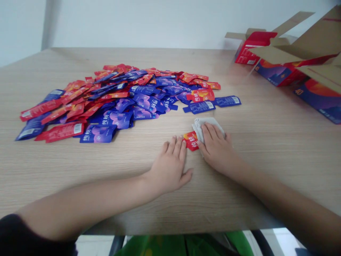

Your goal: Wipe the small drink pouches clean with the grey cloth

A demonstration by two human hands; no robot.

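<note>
My left hand lies flat on the wooden table with its fingers apart, holding nothing. Its fingertips are just beside a small red sachet printed with white characters. My right hand presses down on a crumpled white cloth, which covers one end of that sachet. Up to the left lies a loose heap of red and blue foil sachets. Two blue sachets lie at the heap's right edge, a little beyond the cloth.
Open cardboard cartons and red and blue printed boxes stand at the table's far right, with flaps raised. A wall runs behind the table. Below the near table edge, a green object shows.
</note>
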